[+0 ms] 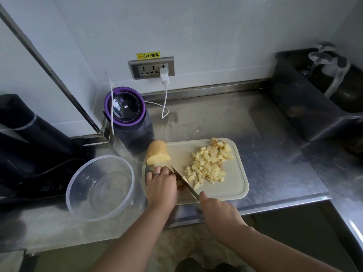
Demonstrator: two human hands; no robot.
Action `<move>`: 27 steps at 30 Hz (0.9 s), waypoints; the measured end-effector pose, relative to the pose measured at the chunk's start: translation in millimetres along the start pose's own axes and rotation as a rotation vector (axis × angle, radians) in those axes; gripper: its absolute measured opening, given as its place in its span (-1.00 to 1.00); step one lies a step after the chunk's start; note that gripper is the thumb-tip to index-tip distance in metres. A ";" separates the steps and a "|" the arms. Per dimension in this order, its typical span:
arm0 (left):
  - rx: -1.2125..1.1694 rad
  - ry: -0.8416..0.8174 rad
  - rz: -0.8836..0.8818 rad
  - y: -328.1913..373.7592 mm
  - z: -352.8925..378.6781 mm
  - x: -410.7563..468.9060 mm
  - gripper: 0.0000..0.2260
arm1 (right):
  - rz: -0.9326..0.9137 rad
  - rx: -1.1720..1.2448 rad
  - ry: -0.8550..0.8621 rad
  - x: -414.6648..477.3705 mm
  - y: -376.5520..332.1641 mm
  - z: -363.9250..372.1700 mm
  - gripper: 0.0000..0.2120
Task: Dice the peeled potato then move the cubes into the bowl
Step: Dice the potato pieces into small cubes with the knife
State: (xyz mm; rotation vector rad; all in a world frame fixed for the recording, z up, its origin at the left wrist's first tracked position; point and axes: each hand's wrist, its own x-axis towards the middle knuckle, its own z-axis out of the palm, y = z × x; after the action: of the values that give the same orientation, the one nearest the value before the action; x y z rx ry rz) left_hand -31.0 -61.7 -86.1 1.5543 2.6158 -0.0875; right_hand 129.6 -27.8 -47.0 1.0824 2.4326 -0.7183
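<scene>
On the pale, round-cornered plastic cutting board (236, 186), the left hand (162, 185) pins a mostly hidden potato piece (185, 179) under curled fingers. The right hand (218, 211) grips a steel knife (183, 180), its blade against that piece. Yellow cubes (210, 163) heap on the board's right half, and a peeled potato chunk (157, 152) sits at its far-left corner. A clear round bowl (102, 189) stands left of the board.
</scene>
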 end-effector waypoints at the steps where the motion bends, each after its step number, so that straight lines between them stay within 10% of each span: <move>1: 0.001 -0.001 -0.001 -0.6 1.1 0.0 -0.77 | 0.002 0.001 -0.009 0.2 0.7 -0.1 -0.49; 27: -0.372 -0.153 0.028 -45.8 -13.7 35.8 -0.67 | -0.177 -0.298 0.009 8.7 69.7 -44.2 -0.71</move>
State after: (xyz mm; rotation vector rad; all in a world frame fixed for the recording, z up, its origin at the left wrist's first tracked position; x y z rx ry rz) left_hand -88.9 -51.0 -76.6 1.3929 2.3262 0.2573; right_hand 171.6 43.1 -37.0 0.7638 2.5621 -0.3831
